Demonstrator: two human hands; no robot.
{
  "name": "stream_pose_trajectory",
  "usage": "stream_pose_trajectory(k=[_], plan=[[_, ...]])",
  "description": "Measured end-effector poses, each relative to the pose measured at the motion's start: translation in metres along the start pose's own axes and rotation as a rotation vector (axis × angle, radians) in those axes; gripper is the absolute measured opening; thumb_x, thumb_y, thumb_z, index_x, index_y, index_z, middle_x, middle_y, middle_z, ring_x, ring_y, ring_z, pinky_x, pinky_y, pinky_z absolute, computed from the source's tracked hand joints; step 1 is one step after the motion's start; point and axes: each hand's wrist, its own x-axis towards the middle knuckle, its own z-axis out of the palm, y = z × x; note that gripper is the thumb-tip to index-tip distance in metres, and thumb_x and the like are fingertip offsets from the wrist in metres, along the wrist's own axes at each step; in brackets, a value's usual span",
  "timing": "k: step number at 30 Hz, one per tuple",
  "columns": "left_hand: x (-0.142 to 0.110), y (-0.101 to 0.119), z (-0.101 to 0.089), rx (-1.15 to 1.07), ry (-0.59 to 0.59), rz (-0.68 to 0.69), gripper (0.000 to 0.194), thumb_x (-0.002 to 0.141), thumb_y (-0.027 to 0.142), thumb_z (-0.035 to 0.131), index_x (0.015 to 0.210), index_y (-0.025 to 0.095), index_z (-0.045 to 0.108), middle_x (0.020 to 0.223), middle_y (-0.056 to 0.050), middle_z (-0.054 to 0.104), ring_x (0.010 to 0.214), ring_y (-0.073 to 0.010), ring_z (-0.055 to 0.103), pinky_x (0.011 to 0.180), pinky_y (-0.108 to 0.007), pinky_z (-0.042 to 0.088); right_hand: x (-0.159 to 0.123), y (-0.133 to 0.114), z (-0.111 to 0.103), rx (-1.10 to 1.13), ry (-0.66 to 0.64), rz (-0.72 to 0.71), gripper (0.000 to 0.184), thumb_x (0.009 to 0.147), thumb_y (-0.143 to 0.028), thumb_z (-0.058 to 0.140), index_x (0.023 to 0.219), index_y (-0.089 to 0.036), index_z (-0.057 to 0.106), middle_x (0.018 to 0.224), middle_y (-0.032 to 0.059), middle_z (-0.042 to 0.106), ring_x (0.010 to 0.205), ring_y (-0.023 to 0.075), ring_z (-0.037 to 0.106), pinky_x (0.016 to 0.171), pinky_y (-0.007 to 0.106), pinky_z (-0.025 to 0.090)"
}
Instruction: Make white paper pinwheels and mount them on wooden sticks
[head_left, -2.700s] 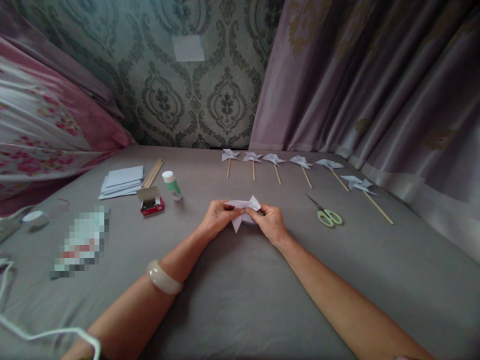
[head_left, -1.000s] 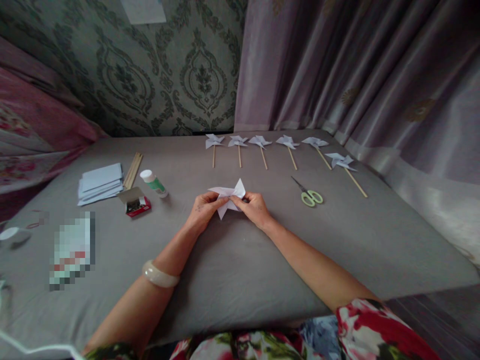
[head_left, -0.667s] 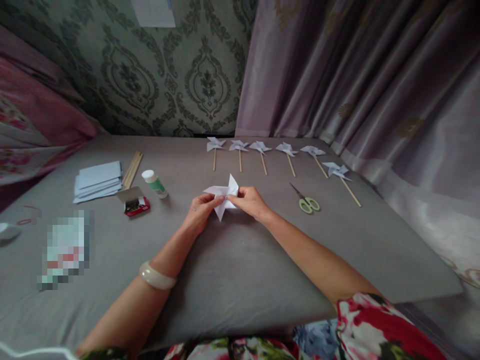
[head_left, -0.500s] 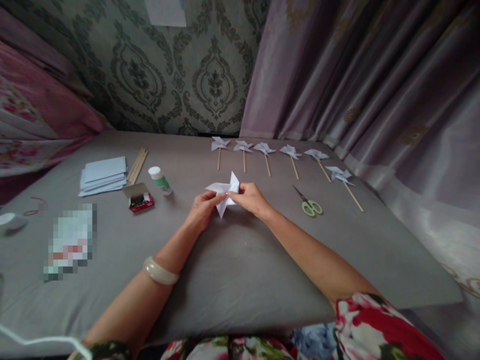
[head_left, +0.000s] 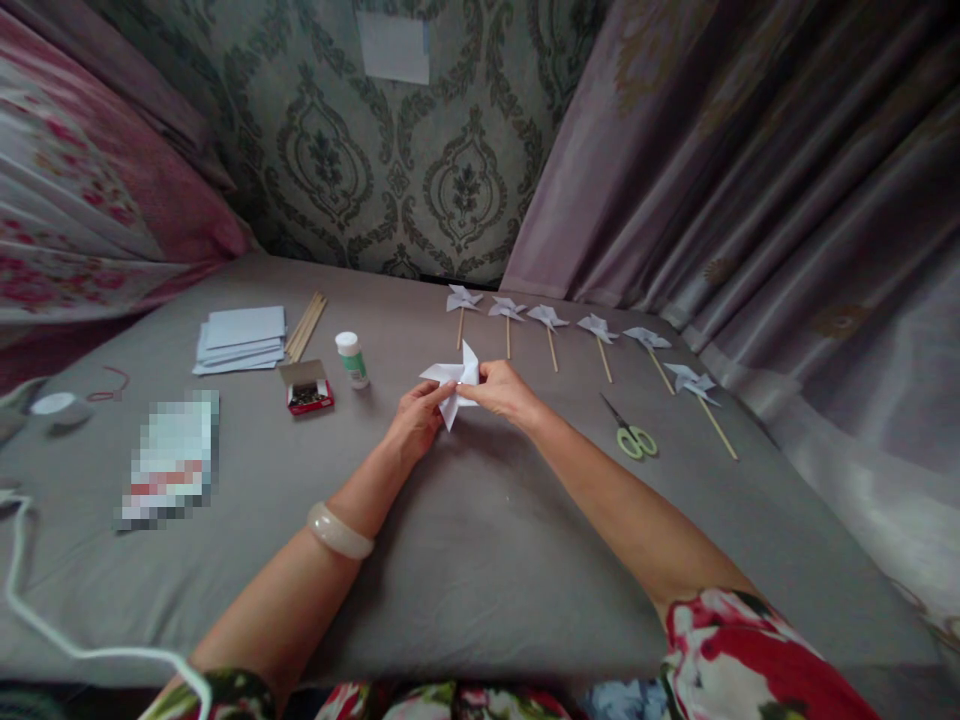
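A white paper pinwheel (head_left: 452,411) without a visible stick is held between my two hands above the table's middle. My left hand (head_left: 420,415) grips its left side, thumb on top near the centre. My right hand (head_left: 504,388) holds the right side, its thumb also pressed at the centre. Fingers beneath the paper are hidden. Beyond my hands, several finished-looking pinwheels on wooden sticks, one of them a near pinwheel (head_left: 691,382), lie in a row towards the right. Green-handled scissors (head_left: 636,441) rest to the right of my right hand.
Left of my hands stand a glue bottle (head_left: 352,362) and an open red box (head_left: 308,396) of small metal pieces. Behind them lie wooden sticks (head_left: 306,327) and stacked white paper (head_left: 244,335). A blurred-out packet (head_left: 172,455) and a white cable (head_left: 90,652) are farther left.
The pinwheel has been turned a little in my hands, and both thumbs have come together at its centre. The camera view has shifted. The things on the table stay in place.
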Motion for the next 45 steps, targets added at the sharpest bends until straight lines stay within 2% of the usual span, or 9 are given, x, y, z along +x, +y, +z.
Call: stream_pose_trajectory(k=[4, 11, 16, 20, 27, 36, 41, 45], plan=[[0.002, 0.001, -0.002, -0.046, 0.017, -0.003, 0.025, 0.055, 0.019, 0.083, 0.068, 0.011, 0.064, 0.064, -0.002, 0.068, 0.054, -0.0103, 0.061, 0.054, -0.020, 0.049, 0.005, -0.004, 0.003, 0.025, -0.022, 0.032, 0.012, 0.063, -0.022, 0.072, 0.070, -0.013, 0.069, 0.060, -0.0011, 0.064, 0.060, 0.0118, 0.057, 0.053, 0.018, 0.039], [0.002, 0.002, -0.004, -0.056, 0.023, -0.005, 0.020, 0.061, 0.019, 0.080, 0.072, 0.012, 0.065, 0.066, -0.002, 0.069, 0.056, -0.0113, 0.063, 0.055, -0.021, 0.050, -0.004, -0.009, -0.002, 0.254, -0.059, 0.097, 0.011, 0.069, -0.020, 0.068, 0.074, -0.011, 0.068, 0.064, 0.0000, 0.066, 0.055, 0.0085, 0.054, 0.055, 0.019, 0.041], [-0.002, 0.001, -0.003, -0.013, 0.020, -0.017, 0.023, 0.056, 0.015, 0.082, 0.074, 0.012, 0.067, 0.067, -0.003, 0.069, 0.058, -0.0114, 0.063, 0.057, -0.021, 0.049, -0.010, 0.006, -0.001, 0.514, -0.014, 0.177, 0.019, 0.061, -0.025, 0.075, 0.072, -0.012, 0.068, 0.064, -0.0001, 0.067, 0.056, 0.0093, 0.055, 0.056, 0.021, 0.042], [-0.004, -0.002, -0.002, 0.043, 0.010, -0.009, 0.025, 0.052, 0.015, 0.084, 0.071, 0.012, 0.067, 0.067, -0.004, 0.069, 0.058, -0.0124, 0.063, 0.059, -0.023, 0.049, -0.010, 0.024, 0.007, 0.596, -0.010, 0.188, 0.029, 0.055, -0.034, 0.080, 0.073, -0.014, 0.067, 0.065, 0.0007, 0.069, 0.058, 0.0113, 0.058, 0.058, 0.023, 0.044], [-0.003, 0.000, -0.005, 0.109, -0.032, -0.006, 0.028, 0.061, 0.032, 0.083, 0.073, 0.012, 0.067, 0.069, -0.006, 0.069, 0.058, -0.0127, 0.062, 0.058, -0.023, 0.048, -0.018, 0.042, 0.009, 0.741, -0.003, 0.139, 0.040, 0.052, -0.042, 0.080, 0.078, -0.014, 0.068, 0.071, 0.0024, 0.072, 0.068, 0.0141, 0.064, 0.070, 0.026, 0.048], [-0.016, 0.006, -0.003, 0.232, -0.101, -0.036, 0.039, 0.065, 0.047, 0.078, 0.079, 0.012, 0.068, 0.075, -0.010, 0.071, 0.065, -0.0150, 0.065, 0.060, -0.023, 0.049, -0.031, 0.051, 0.006, 0.929, -0.010, 0.168, 0.043, 0.051, -0.050, 0.080, 0.074, -0.015, 0.067, 0.069, 0.0035, 0.072, 0.066, 0.0167, 0.065, 0.067, 0.027, 0.049], [-0.035, 0.023, -0.010, 0.462, -0.140, -0.006, 0.039, 0.067, 0.049, 0.075, 0.078, 0.011, 0.071, 0.076, -0.013, 0.072, 0.064, -0.0161, 0.065, 0.058, -0.024, 0.047, -0.036, 0.053, 0.006, 1.007, -0.016, 0.139, 0.045, 0.044, -0.041, 0.085, 0.077, -0.015, 0.069, 0.071, 0.0028, 0.073, 0.068, 0.0160, 0.065, 0.077, 0.030, 0.049], [-0.053, 0.058, -0.018, 0.716, -0.267, 0.040, 0.033, 0.068, 0.044, 0.075, 0.072, 0.012, 0.073, 0.076, -0.015, 0.073, 0.059, -0.0156, 0.063, 0.057, -0.025, 0.046, -0.038, 0.055, 0.007, 0.973, 0.016, 0.052, 0.042, 0.045, -0.038, 0.084, 0.078, -0.017, 0.070, 0.076, 0.0024, 0.073, 0.072, 0.0165, 0.065, 0.080, 0.033, 0.049]])
